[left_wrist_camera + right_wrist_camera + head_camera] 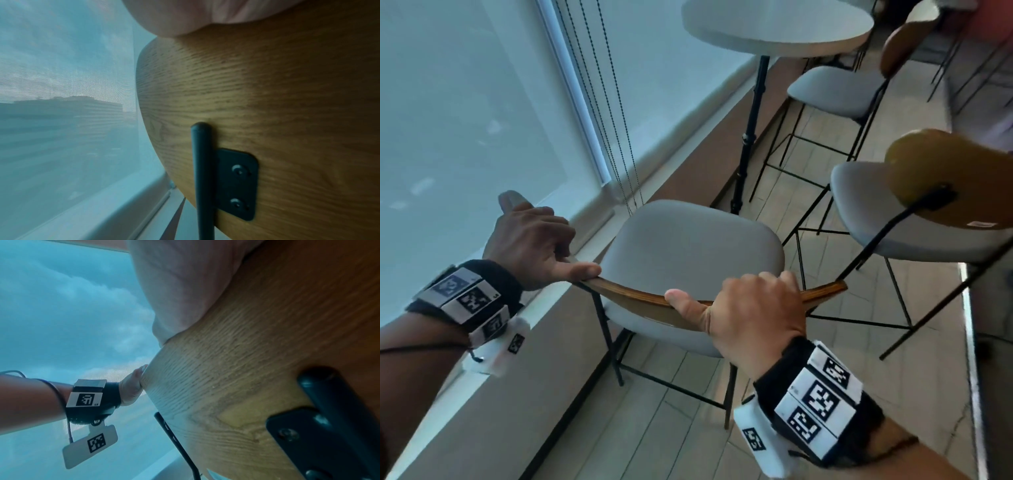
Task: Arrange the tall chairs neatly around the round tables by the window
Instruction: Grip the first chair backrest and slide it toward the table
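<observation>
A tall chair with a grey seat [688, 260], a curved wooden backrest [640, 294] and black metal legs stands just in front of me by the window. My left hand [537, 240] grips the backrest's left end, thumb lying along its top edge. My right hand [756, 315] grips the top edge nearer the right end, fingers curled over the far side. The left wrist view shows the backrest's wooden rear face [277, 113] and its black post [202, 178] under my palm. In the right wrist view, the backrest [236, 386] and my left hand [131, 389] at its far end are visible. A round table [774, 37] stands ahead.
Two more tall chairs are to the right: one [839, 92] at the round table, one [887, 212] closer with its wooden backrest [955, 178] towards me. The window with a screen blind [465, 120] and hanging cords [606, 102] runs along the left. A dark ledge [993, 342] borders the right.
</observation>
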